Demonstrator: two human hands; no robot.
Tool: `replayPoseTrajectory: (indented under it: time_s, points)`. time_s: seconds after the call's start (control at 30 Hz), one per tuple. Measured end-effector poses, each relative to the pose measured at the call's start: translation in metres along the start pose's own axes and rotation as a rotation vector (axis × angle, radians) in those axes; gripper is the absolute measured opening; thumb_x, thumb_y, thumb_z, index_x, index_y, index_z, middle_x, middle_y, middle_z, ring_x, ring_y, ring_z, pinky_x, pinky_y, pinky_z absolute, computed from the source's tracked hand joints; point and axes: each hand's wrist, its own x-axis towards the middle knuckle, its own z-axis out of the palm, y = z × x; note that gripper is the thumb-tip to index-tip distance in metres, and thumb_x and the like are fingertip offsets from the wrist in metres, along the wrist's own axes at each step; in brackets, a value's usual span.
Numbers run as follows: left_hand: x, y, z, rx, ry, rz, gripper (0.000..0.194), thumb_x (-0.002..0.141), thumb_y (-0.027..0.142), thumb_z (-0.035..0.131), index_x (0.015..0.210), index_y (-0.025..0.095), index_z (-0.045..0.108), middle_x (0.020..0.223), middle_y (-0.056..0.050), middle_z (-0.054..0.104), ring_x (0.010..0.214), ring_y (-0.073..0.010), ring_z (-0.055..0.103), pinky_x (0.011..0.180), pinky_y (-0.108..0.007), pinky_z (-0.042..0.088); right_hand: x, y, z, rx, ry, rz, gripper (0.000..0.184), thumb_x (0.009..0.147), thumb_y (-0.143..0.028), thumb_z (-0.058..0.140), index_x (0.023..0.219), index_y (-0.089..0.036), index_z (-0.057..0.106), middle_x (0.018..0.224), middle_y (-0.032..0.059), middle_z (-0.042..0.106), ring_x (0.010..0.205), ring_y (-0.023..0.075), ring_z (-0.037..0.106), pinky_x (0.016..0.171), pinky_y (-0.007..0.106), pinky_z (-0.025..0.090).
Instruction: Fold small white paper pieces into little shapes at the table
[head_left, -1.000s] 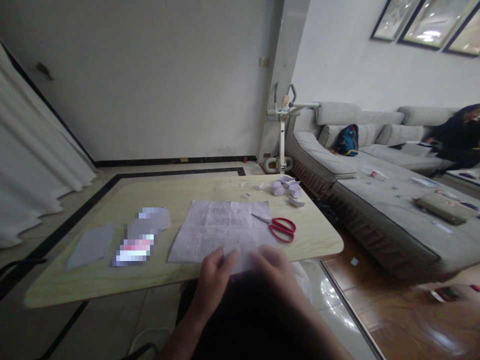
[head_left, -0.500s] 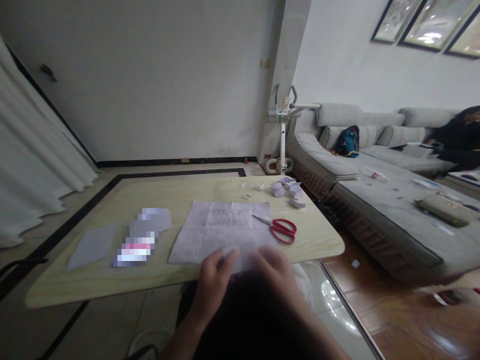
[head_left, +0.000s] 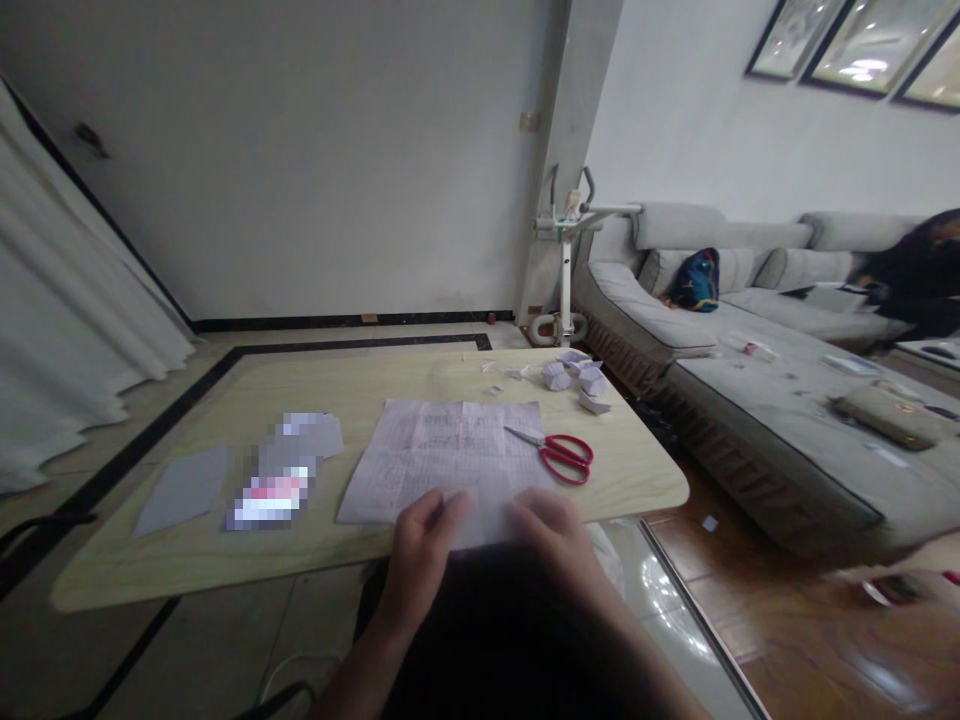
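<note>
At the table's near edge, my left hand and my right hand pinch a small piece of white paper between them. The piece is blurred, so its folds do not show clearly. Behind it a large creased sheet of printed paper lies flat on the table. Red-handled scissors rest partly on that sheet's right side, blades pointing left, just beyond my right hand.
Several folded paper shapes and small scraps sit at the table's far right. On the left lie a blank paper sheet and a pixelated item. A grey sofa stands right of the table, with a person at its far end.
The small paper between my hands has shifted and now looks flatter and lower. My hands have barely moved. The scissors and the large sheet stay in place.
</note>
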Motion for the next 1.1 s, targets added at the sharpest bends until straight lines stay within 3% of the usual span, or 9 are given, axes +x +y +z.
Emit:
replayPoseTrajectory:
  time_s: [0.17, 0.27, 0.7, 0.8, 0.9, 1.1]
  points:
    - [-0.0018, 0.0017, 0.0023, -0.117, -0.11, -0.125, 0.029, 0.075, 0.044, 0.067, 0.069, 0.017, 0.058, 0.057, 0.002, 0.058, 0.05, -0.014, 0.056, 0.044, -0.021, 0.044, 0.0003, 0.002, -0.0011, 0.051, 0.022, 0.028, 0.034, 0.08, -0.046, 0.062, 0.063, -0.017, 0.057, 0.053, -0.0029, 0.052, 0.052, 0.0125, 0.047, 0.05, 0.023, 0.034]
    - [-0.0027, 0.0012, 0.0036, -0.152, -0.111, -0.164, 0.031, 0.075, 0.045, 0.068, 0.067, 0.018, 0.056, 0.055, 0.003, 0.058, 0.046, -0.014, 0.057, 0.041, -0.022, 0.046, -0.0005, 0.0028, -0.0013, 0.045, 0.031, 0.016, 0.034, 0.079, -0.045, 0.063, 0.062, -0.017, 0.057, 0.053, -0.0031, 0.052, 0.052, 0.0123, 0.047, 0.05, 0.023, 0.034]
    - [0.0017, -0.0063, 0.0004, 0.026, -0.144, 0.031, 0.034, 0.079, 0.046, 0.065, 0.062, 0.019, 0.054, 0.055, 0.003, 0.056, 0.052, -0.0143, 0.059, 0.047, -0.021, 0.046, 0.0017, 0.002, -0.0062, -0.087, -0.002, -0.02, 0.029, 0.081, -0.042, 0.065, 0.07, -0.016, 0.057, 0.065, -0.0018, 0.052, 0.063, 0.014, 0.048, 0.055, 0.024, 0.038]
    - [0.0002, -0.0031, 0.0019, 0.011, -0.124, 0.035, 0.029, 0.08, 0.045, 0.064, 0.069, 0.018, 0.059, 0.056, 0.003, 0.057, 0.052, -0.0135, 0.056, 0.048, -0.021, 0.045, 0.0017, 0.0047, -0.005, -0.069, 0.049, 0.006, 0.037, 0.08, -0.046, 0.065, 0.06, -0.017, 0.051, 0.056, -0.0042, 0.044, 0.056, 0.012, 0.042, 0.05, 0.023, 0.033]
    - [-0.0007, -0.0003, 0.0028, 0.049, -0.188, 0.058, 0.024, 0.082, 0.041, 0.063, 0.077, 0.017, 0.062, 0.062, 0.002, 0.061, 0.056, -0.0134, 0.056, 0.052, -0.021, 0.045, 0.0016, 0.0064, -0.0017, 0.048, 0.114, 0.022, 0.039, 0.079, -0.05, 0.065, 0.062, -0.017, 0.052, 0.056, -0.0036, 0.048, 0.056, 0.0127, 0.045, 0.052, 0.023, 0.035]
    - [0.0026, -0.0033, -0.0034, 0.174, -0.197, 0.108, 0.021, 0.086, 0.037, 0.06, 0.077, 0.018, 0.062, 0.064, 0.003, 0.058, 0.061, -0.0148, 0.055, 0.055, -0.022, 0.043, -0.0005, 0.0, -0.0044, -0.071, -0.052, -0.021, 0.028, 0.076, -0.04, 0.066, 0.086, -0.014, 0.066, 0.077, 0.0034, 0.063, 0.073, 0.0194, 0.056, 0.066, 0.029, 0.044]
